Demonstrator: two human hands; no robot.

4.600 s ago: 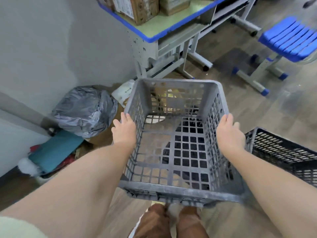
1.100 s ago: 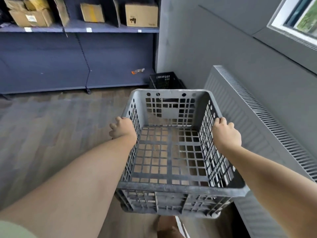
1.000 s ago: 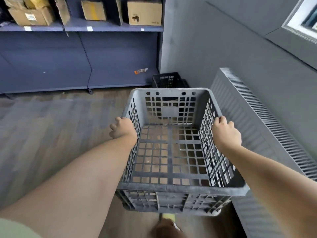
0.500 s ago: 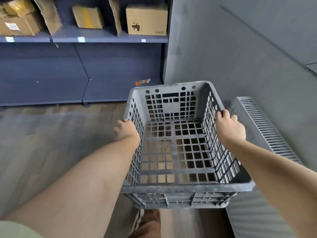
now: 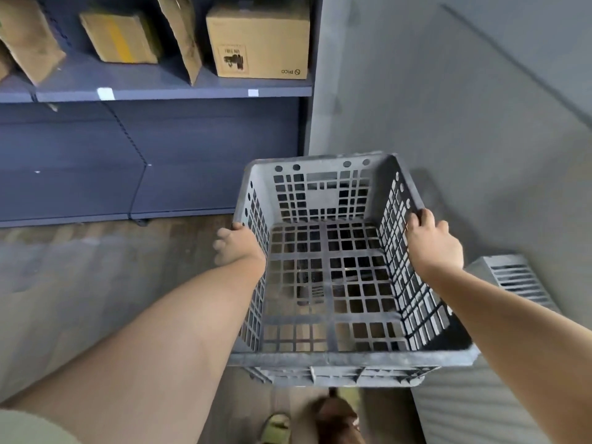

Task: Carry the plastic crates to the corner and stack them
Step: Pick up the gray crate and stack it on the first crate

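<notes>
I hold a grey plastic crate (image 5: 323, 184) with lattice walls in front of me, level and above the floor. My left hand (image 5: 238, 246) grips its left rim and my right hand (image 5: 431, 241) grips its right rim. The crate is empty. Through its mesh bottom I see dark lattice shapes (image 5: 355, 270), probably the black crate that stood in the corner; its outline is hidden by the grey crate. The corner between the shelf unit and the grey wall lies just beyond the crate's far wall.
A dark blue shelf unit (image 5: 173, 91) with several cardboard boxes (image 5: 259, 40) stands ahead on the left. A grey wall (image 5: 448, 107) runs along the right, with a white radiator (image 5: 512, 280) low beside me. Wooden floor (image 5: 80, 267) lies to the left. My feet show below.
I have walked closer to the corner; shelf and wall are larger. The black crate, visible earlier beyond the grey crate, is now covered by it. Both hands keep their grip.
</notes>
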